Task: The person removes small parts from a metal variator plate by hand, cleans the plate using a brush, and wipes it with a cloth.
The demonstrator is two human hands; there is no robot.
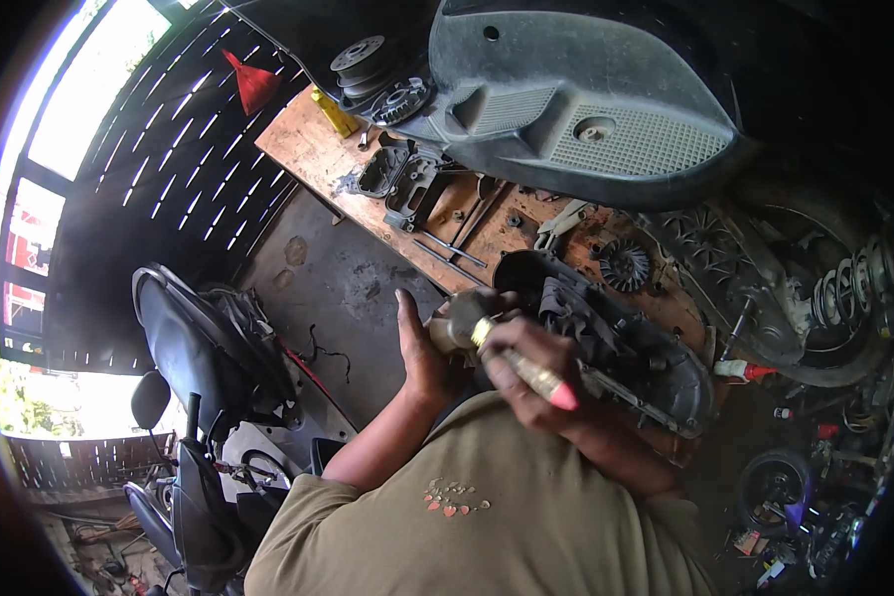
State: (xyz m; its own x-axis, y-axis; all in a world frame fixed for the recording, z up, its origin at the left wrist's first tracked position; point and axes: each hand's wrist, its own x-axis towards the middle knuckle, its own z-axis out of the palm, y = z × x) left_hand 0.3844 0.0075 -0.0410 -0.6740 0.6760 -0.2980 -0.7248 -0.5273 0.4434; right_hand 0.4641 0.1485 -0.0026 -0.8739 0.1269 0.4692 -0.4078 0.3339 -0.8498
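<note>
Since the right hand [536, 366] grips a tool [466, 318] beside the surface [300, 147] and the left hand [429, 370], its hold hidden, meets a pale part [437, 336], that raised thumb [404, 306] is best held clear.

This is a motorbike repair workshop: beyond the left hand [425, 360], a wooden bench [298, 131] carries engine parts [412, 191]; left of that hand stands a parked motorbike [204, 521]; well right of the right hand [544, 350], a loose wheel [773, 487] sits among scattered parts [829, 531].
</note>
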